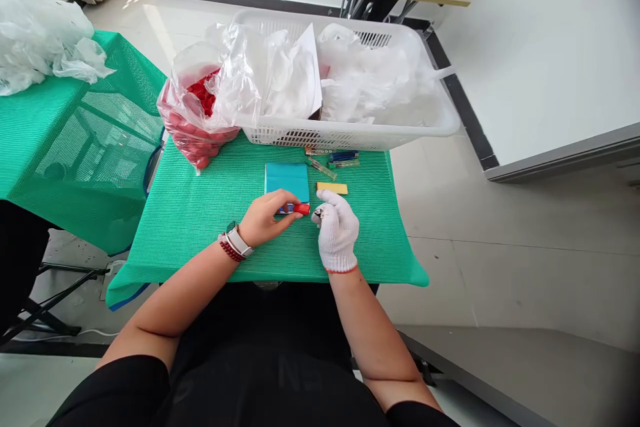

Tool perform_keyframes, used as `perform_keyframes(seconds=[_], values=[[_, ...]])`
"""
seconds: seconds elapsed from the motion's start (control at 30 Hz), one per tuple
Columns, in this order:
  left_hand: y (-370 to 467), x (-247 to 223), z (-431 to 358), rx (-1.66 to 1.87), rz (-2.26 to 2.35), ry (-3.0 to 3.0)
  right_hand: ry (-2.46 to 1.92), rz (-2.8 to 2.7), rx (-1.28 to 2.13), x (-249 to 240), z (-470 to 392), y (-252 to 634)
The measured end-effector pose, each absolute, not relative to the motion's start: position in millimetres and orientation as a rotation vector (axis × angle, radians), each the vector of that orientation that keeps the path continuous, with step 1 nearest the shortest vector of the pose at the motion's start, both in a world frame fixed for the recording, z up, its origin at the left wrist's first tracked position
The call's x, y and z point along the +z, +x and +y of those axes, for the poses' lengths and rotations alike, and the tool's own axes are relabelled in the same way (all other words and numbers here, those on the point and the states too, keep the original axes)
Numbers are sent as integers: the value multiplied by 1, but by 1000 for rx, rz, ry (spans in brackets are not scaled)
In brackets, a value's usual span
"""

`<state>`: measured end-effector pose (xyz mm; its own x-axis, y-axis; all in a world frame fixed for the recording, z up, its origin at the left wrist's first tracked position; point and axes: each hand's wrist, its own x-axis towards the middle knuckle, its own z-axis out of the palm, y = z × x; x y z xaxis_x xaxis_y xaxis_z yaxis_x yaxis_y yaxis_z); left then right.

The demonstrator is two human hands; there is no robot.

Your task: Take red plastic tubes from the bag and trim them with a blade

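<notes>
My bare left hand (270, 215) pinches a small tube with a red cap (301, 209) and a blue and white body, over the lower edge of a teal pad (287, 180). To its right, my right hand (337, 227), in a white knitted glove, is closed with its fingertips around a small dark-tipped item (319, 213), too small to name. The two hands are slightly apart. Just above the gloved fingers lies a yellow block (331, 188) on the green mesh cloth (220, 213).
A white plastic basket (350, 125) of clear bags stands at the table's back. At its left is a bag of red caps (197, 127). Slim tubes (323, 168) lie before the basket. Plastic bags (40, 33) cover another green table at left.
</notes>
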<state>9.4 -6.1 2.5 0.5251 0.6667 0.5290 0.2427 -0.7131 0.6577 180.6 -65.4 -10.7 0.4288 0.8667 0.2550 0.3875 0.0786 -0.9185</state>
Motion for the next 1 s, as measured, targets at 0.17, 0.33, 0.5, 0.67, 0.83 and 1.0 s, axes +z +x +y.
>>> perform_keyframes(seconds=[0.17, 0.33, 0.5, 0.67, 0.83, 1.0], values=[[11, 3, -5, 1163, 768, 2142, -1547, -1110, 511, -12, -63, 181], [12, 4, -7, 1067, 744, 1833, -1553, -1169, 494, -12, -64, 181], [14, 5, -10, 985, 681, 1703, -1577, -1173, 450, -15, -61, 182], [12, 7, -7, 1068, 701, 1854, -1582, -1191, 456, -15, -62, 182], [11, 6, -6, 1063, 756, 1978, -1526, -1243, 428, -17, -65, 183], [11, 8, -8, 1044, 687, 2098, -1572, -1176, 390, -20, -61, 184]])
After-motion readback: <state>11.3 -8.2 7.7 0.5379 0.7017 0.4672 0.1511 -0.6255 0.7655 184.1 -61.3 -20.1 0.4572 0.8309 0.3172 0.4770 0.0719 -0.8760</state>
